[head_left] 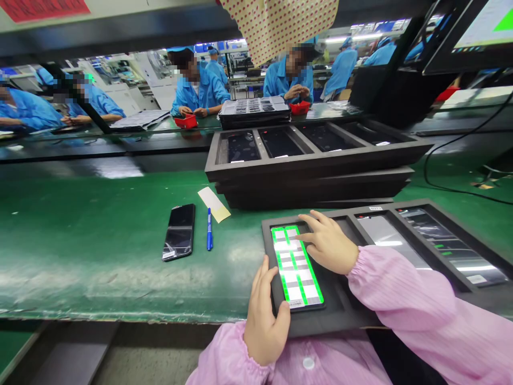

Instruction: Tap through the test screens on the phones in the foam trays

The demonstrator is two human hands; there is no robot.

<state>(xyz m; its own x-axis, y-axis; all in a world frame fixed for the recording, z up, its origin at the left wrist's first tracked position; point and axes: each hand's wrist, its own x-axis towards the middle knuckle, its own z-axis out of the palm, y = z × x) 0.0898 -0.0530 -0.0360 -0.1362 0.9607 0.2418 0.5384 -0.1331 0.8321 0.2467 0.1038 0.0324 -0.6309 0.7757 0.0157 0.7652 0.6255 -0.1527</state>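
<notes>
A lit phone (294, 270) with a green and white test screen lies in the leftmost slot of a dark foam tray (360, 321) at the bench's front edge. My left hand (262, 315) rests on the tray's near left corner, thumb against the phone's lower edge. My right hand (328, 243) lies over the slot, its index finger touching the screen's upper right part. Two more phones (390, 238) (452, 248) lie in the tray's other slots.
A dark phone (179, 231), a blue pen (209, 229) and a cream paper slip (214, 204) lie on the green bench mat (80, 240). A stack of foam trays with phones (312, 155) stands behind. Workers in blue sit across; a monitor (476, 32) hangs at upper right.
</notes>
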